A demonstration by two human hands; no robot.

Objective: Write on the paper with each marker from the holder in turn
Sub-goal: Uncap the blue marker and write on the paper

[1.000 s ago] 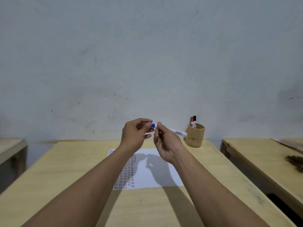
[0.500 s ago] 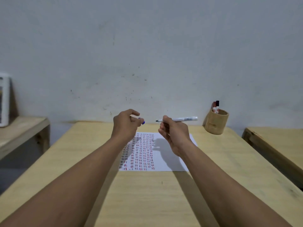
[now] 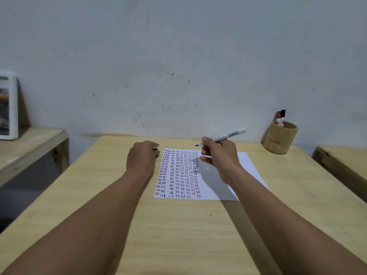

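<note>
A white sheet of paper lies on the wooden table, its left half filled with several columns of short red and dark marks. My right hand hovers above the paper, gripping an uncapped white marker with its dark tip pointing left. My left hand is closed beside the paper's top left corner, pinching the marker's cap, which is mostly hidden. A round wooden holder at the back right contains a red marker and a black-capped marker.
A grey wall runs right behind the table. A lower wooden bench at the left carries a white framed object leaning on the wall. Another wooden table stands at the right, with a narrow gap between.
My hands pulled the blue cap off the marker and moved apart. Both hands have come down toward the paper, and my view has tilted down and to the left.
</note>
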